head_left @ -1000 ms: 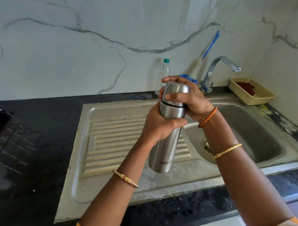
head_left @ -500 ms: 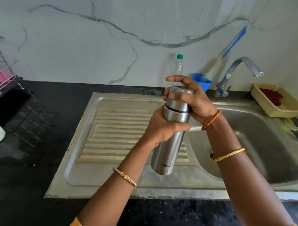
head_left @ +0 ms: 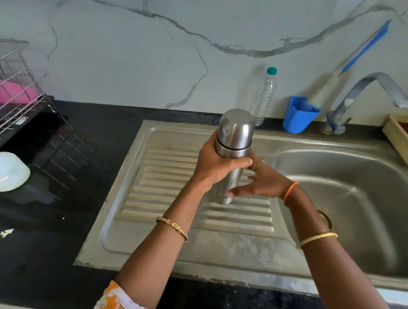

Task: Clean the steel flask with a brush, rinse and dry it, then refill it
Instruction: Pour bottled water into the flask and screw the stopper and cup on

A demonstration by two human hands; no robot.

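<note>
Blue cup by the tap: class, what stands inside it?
A brush with a blue handle leans out of the blue cup against the wall. Its bristle end is partly hidden inside.

black counter [head_left: 51, 240], blue cup [head_left: 297, 117], bottle [head_left: 263, 99]

A home kitchen. A steel sink [head_left: 338, 196] with ridged drainboard fills the centre; tap [head_left: 367, 91] at two o'clock, wire dish rack [head_left: 13, 96] at ten o'clock.

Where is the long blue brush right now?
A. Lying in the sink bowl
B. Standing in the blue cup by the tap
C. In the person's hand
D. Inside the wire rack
B: the blue brush stands in the blue cup beside the tap, leaning on the wall.
</note>
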